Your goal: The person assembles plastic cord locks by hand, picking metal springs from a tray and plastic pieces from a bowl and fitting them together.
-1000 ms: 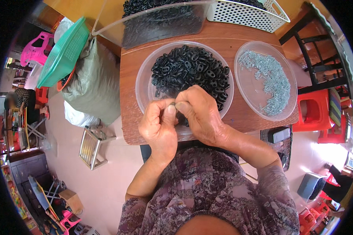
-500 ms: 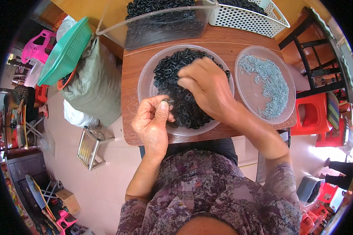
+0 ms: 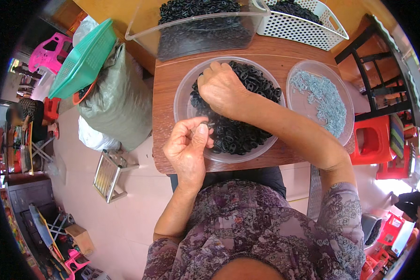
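Between the thumb and forefinger of my left hand (image 3: 187, 148) is a small dark piece (image 3: 210, 125), pinched at the near left rim of a round clear tub (image 3: 182, 103). The tub holds a heap of small black oval pieces (image 3: 240, 133) with holes through them. Over the far left part of that heap, my right hand (image 3: 224, 91) is bent down with its fingers curled closed. Its fingertips are turned away, so whatever they hold is hidden. Right of the tub, a shallow round clear tray (image 3: 308, 112) carries many thin pale blue-grey pins (image 3: 329, 105).
At the table's (image 3: 165, 93) far side stand a large clear bin (image 3: 205, 39) of black pieces and a white perforated basket (image 3: 308, 30). A stuffed sack (image 3: 119, 98) with a green basket (image 3: 86, 60) is on the left. Red stools (image 3: 372, 140) stand to the right.
My right hand has moved left across the heap, its fingers now curled down at the far left. My left hand keeps its pinch near the rim. The whole view has shifted slightly.
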The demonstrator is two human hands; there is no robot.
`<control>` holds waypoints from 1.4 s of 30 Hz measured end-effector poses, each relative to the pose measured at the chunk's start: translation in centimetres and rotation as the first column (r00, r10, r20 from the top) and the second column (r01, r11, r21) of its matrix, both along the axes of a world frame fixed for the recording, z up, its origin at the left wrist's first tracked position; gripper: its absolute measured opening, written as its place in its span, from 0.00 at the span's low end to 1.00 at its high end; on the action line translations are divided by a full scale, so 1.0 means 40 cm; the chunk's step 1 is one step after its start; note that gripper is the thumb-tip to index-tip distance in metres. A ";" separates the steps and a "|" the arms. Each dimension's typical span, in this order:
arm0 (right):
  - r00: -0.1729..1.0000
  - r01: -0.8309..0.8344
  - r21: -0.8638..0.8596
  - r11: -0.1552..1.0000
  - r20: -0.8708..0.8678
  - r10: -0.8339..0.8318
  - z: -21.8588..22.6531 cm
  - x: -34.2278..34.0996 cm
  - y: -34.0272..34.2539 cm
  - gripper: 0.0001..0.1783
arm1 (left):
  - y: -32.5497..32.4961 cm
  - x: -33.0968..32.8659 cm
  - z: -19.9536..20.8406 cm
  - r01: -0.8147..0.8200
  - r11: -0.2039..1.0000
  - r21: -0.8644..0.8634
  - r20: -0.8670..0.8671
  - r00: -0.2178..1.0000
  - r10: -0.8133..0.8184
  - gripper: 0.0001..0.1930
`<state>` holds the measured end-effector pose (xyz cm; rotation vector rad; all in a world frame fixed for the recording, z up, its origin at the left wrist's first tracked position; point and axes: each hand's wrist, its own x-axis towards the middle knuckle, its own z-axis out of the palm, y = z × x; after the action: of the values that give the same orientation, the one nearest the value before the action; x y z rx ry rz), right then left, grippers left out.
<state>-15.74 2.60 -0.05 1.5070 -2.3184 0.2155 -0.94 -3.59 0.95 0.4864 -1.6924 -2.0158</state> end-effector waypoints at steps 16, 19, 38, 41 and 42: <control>0.142 0.564 -0.511 0.648 0.834 0.534 0.045 0.126 0.109 0.05 | 0.012 -0.039 0.019 0.127 0.930 0.346 -0.089 0.991 -0.103 0.06; 0.190 0.623 -0.558 0.549 0.788 0.586 0.037 0.151 0.114 0.06 | 0.018 -0.040 0.023 0.163 0.910 0.382 -0.108 0.985 -0.131 0.06; 0.354 0.562 -0.639 0.525 0.759 0.546 0.022 0.181 0.161 0.09 | 0.023 -0.023 0.037 0.168 0.918 0.358 -0.124 0.984 -0.132 0.06; 0.368 0.542 -0.613 0.575 0.788 0.494 0.026 0.183 0.173 0.11 | 0.022 -0.024 0.042 0.155 0.937 0.312 -0.141 0.983 -0.116 0.06; 0.381 0.542 -0.588 0.600 0.809 0.448 0.028 0.185 0.174 0.11 | 0.021 -0.024 0.044 0.145 0.943 0.300 -0.143 0.984 -0.106 0.06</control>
<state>-8.36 9.56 1.09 0.7430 -2.2030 2.3657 -1.90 -2.73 2.71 0.3507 -1.3694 -2.3677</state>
